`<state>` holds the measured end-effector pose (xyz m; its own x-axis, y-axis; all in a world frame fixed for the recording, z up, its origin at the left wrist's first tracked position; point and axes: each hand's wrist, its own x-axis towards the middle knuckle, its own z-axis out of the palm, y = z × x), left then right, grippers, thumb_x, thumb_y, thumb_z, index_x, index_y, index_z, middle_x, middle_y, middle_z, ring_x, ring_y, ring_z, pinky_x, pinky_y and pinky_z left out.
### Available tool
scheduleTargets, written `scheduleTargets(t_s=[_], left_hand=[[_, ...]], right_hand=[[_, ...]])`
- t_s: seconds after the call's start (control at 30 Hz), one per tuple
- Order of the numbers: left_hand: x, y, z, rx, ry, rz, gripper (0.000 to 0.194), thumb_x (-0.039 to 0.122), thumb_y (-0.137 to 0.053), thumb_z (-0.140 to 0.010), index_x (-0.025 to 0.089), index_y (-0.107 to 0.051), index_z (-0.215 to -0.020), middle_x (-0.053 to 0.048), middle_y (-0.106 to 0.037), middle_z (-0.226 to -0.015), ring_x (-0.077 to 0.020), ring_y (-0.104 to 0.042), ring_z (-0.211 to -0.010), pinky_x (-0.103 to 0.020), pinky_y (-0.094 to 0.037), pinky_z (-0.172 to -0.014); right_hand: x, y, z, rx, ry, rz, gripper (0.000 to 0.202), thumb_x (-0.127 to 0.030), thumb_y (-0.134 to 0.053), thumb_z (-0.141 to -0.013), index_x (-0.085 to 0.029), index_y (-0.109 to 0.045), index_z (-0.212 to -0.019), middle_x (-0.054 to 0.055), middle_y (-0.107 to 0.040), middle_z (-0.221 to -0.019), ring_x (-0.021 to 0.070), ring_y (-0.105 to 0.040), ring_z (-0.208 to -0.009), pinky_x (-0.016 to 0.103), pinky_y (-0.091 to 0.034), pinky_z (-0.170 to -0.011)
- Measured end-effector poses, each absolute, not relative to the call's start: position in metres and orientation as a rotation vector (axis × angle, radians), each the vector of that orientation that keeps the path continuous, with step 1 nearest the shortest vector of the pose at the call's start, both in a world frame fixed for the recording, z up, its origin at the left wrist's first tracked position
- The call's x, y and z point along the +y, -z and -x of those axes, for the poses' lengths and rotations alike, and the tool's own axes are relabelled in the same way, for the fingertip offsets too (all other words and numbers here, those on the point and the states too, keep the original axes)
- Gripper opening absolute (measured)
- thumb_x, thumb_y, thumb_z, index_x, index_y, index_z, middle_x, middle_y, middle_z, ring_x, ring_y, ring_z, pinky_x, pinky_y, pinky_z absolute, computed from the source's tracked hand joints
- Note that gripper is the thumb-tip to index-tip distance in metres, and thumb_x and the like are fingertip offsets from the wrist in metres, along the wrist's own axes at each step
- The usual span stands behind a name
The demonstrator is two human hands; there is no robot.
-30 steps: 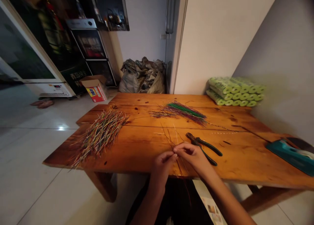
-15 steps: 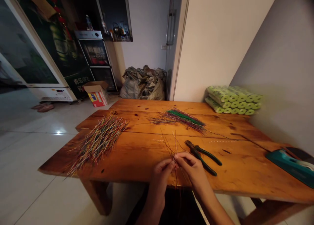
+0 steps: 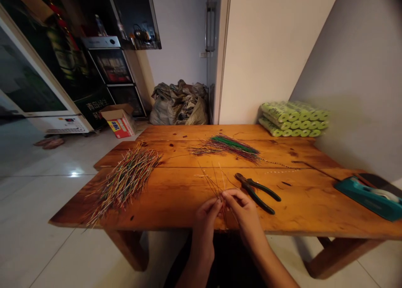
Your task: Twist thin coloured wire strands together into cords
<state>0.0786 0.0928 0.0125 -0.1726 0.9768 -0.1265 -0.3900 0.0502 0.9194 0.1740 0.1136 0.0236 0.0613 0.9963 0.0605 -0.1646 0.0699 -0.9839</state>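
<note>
Above the table's near edge, my left hand (image 3: 207, 212) and my right hand (image 3: 240, 202) meet, both closed in a pinch on several thin wires (image 3: 214, 182). The wires fan upward from the fingertips, and a few ends hang below. Exactly how they cross between the fingers is too small to make out. Just right of my right hand lie diagonal cutters (image 3: 256, 192) with dark green handles, their jaws pointing away to the left. A loose pile of multicoloured wires (image 3: 128, 183) covers the table's left end. Farther back rests a bundle of green and purple wires (image 3: 234, 147).
The wooden table (image 3: 176, 195) carries a teal tape dispenser (image 3: 367, 198) at the right and stacked green-wrapped rolls (image 3: 292, 120) at the back right. A thin dark rod (image 3: 317, 169) reaches toward the dispenser. Beyond are stuffed bags (image 3: 180, 103) and an open carton (image 3: 119, 120).
The view has shifted slightly, so things on the table appear a little higher and farther left. Both hands stay pinched together on the wires, whose upper ends have spread somewhat to the left.
</note>
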Motion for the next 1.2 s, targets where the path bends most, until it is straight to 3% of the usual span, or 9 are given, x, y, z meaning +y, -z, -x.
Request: scheduleTargets(t_s=[0.23,0.57,0.83,1.2], left_hand=[[0.096,-0.009,-0.076,1.116,-1.423,-0.793,0.015,0.030,-0.070,-0.064,0.016,-0.072,-0.066,-0.001,-0.068,-0.065,-0.0153,-0.058,-0.066,-0.024,-0.043,-0.067],[0.095,-0.008,-0.073,1.132,-1.395,-0.885,0.014,0.030,-0.069,-0.065,0.017,-0.072,-0.065,-0.002,-0.070,-0.065,-0.0175,-0.061,-0.068,-0.025,-0.045,-0.067],[0.092,-0.019,-0.074,1.145,-1.375,-0.837,0.013,0.030,-0.070,-0.065,0.018,-0.073,-0.067,-0.001,-0.069,-0.067,-0.0161,-0.060,-0.071,-0.024,-0.044,-0.070],[0.093,-0.013,-0.070,1.158,-1.327,-0.899,0.019,0.033,-0.067,-0.068,0.017,-0.074,-0.076,-0.003,-0.072,-0.074,-0.0203,-0.063,-0.077,-0.028,-0.046,-0.075]], right_hand=[[0.114,-0.023,-0.176,-1.133,-1.126,1.081,0.016,-0.036,-0.070,-0.066,-0.021,-0.069,-0.061,0.001,-0.058,-0.066,0.0164,-0.054,-0.067,0.028,-0.044,-0.065],[0.128,-0.030,-0.192,-1.216,-1.407,1.059,0.019,-0.037,-0.076,-0.055,-0.019,-0.072,-0.063,0.000,-0.064,-0.064,0.0126,-0.053,-0.056,0.026,-0.043,-0.056],[0.126,-0.035,-0.192,-1.217,-1.341,1.085,0.015,-0.035,-0.075,-0.058,-0.021,-0.071,-0.060,0.000,-0.063,-0.065,0.0147,-0.056,-0.065,0.028,-0.043,-0.066],[0.124,-0.037,-0.194,-1.435,-1.142,1.112,0.015,-0.032,-0.070,-0.064,-0.020,-0.067,-0.055,0.002,-0.060,-0.067,0.0171,-0.057,-0.069,0.030,-0.042,-0.066]])
